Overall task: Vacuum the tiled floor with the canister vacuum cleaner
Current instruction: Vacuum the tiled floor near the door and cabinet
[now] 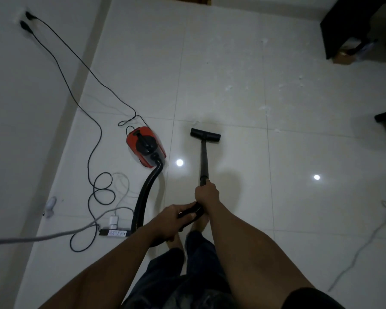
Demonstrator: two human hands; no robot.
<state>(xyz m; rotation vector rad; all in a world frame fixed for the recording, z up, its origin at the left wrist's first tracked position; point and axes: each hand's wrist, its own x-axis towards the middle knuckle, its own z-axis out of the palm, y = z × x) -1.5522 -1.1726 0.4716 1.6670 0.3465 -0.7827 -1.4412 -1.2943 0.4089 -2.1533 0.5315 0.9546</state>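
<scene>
Beside red vacuum, power strip label — unreadable

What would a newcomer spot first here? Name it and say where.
The red canister vacuum stands left of centre on the white tiled floor, black cords looping from the wall beside it. The floor nozzle sits mid-frame on its wand, with white crumbs scattered beyond it to the right.

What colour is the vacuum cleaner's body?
Red-orange with black parts on top, seen in the head view: the vacuum.
</scene>
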